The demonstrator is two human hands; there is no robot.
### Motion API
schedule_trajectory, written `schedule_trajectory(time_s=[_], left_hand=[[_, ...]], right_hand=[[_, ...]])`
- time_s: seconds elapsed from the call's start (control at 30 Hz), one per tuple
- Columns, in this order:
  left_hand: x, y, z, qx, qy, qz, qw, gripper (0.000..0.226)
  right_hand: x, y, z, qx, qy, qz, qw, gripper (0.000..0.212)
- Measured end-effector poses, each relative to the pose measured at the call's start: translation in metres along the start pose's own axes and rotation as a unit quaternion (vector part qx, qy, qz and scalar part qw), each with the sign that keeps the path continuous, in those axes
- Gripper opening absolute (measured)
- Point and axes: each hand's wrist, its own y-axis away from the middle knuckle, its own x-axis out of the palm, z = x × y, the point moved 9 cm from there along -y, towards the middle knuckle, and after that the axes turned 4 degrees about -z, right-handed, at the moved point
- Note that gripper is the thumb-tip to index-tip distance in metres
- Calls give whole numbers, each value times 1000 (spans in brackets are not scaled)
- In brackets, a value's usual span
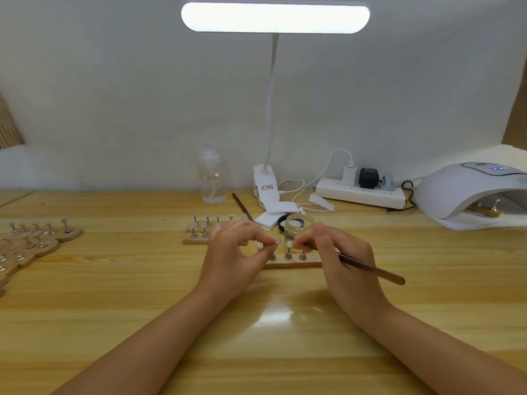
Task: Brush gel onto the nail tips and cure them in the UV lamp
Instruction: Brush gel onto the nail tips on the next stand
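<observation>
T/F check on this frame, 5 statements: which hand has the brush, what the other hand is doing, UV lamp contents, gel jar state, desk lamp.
1. The right hand holds the brush. True.
2. The left hand lies flat on the table. False: its fingers pinch a nail tip stand above the wooden strip.
3. The UV lamp is empty. False: a wooden holder with stands sits inside its opening.
4. The gel jar is open, its black lid beside it. True.
5. The desk lamp is switched off. False: its bar glows bright white.
</observation>
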Motion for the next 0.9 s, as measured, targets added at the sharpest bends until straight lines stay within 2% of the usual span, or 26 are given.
schedule_trajectory(time_s=[0.1,0.23,0.33,0.47,0.6,0.73,0.83,0.9], left_hand=[[1,0,0,2,2,2,1000,12],[1,0,-1,3,1,0,1000,12],[0,0,-2,2,2,-2,1000,12],[0,1,-4,3,1,1,1000,14],[0,0,-5,1,0,2,1000,17],[2,0,-3,2,-1,4,1000,14],[1,0,-3,2,0,3,1000,15],[1,1,-3,2,0,3,1000,14]], right_hand=[[-1,1,-5,34,-42,-4,999,38],[-2,0,0,5,-8,-7,1000,32],[-1,2,-6,51,-49,-9,997,39],[-2,0,-1,21,-33,-10,999,35],[0,1,-8,62,-71,-11,995,42],[0,-1,-4,23,-26,-7,999,36],[1,2,-11,73,-65,-7,995,44],[-1,2,-8,57,-70,-16,996,43]])
